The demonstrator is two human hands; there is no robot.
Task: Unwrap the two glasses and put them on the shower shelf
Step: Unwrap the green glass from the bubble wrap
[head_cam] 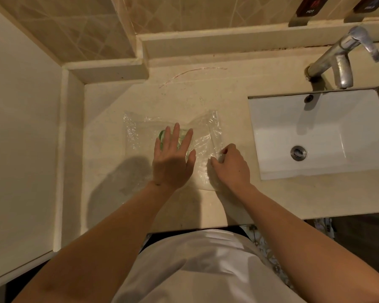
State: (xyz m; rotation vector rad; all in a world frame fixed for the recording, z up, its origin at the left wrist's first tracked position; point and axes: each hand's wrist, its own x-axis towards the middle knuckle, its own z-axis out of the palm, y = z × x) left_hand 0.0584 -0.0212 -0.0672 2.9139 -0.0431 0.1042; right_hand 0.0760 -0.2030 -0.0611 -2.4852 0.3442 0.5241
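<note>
A clear glass (162,136) with a greenish base lies on its side on the beige counter, under a sheet of clear plastic wrap (208,130). My left hand (173,158) lies flat on top of the glass with fingers straight and spread. My right hand (231,165) is just to the right, fingers curled, pinching the wrap's right edge near the sink. Only one glass shows; my left hand covers most of it.
A white rectangular sink (319,132) with a chrome tap (341,60) sits at the right. A raised ledge (109,69) and tiled wall bound the counter (184,92) at the back, a white wall at the left.
</note>
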